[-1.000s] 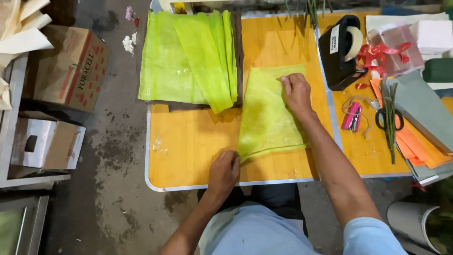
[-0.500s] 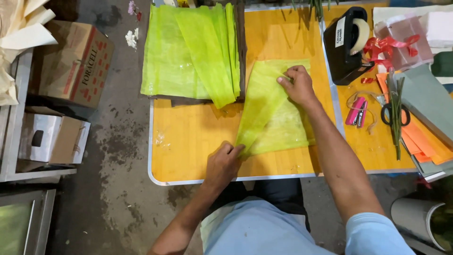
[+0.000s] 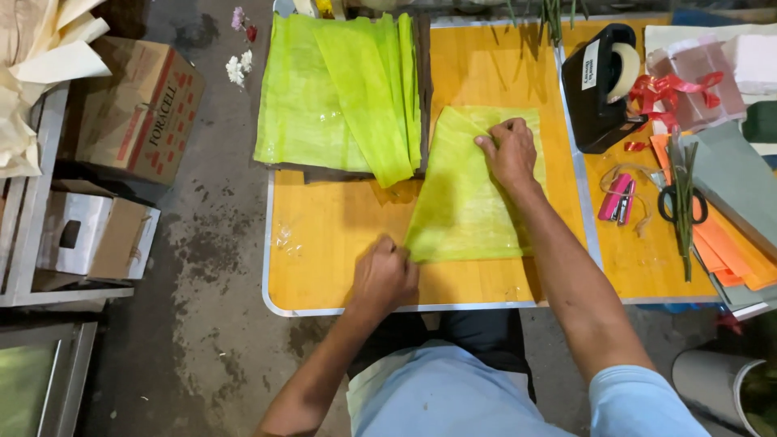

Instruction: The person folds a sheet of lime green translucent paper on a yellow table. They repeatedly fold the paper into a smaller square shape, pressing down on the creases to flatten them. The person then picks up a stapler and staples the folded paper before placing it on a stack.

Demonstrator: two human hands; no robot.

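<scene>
Two hands (image 3: 385, 273) (image 3: 507, 150) on one green sheet (image 3: 469, 202)

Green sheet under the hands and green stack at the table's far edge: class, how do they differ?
The green sheet is single, folded to a slanted edge, held by the left hand and right hand. The green stack holds several layers, untouched, overhanging the table. Both are thin lime-green material.
</scene>
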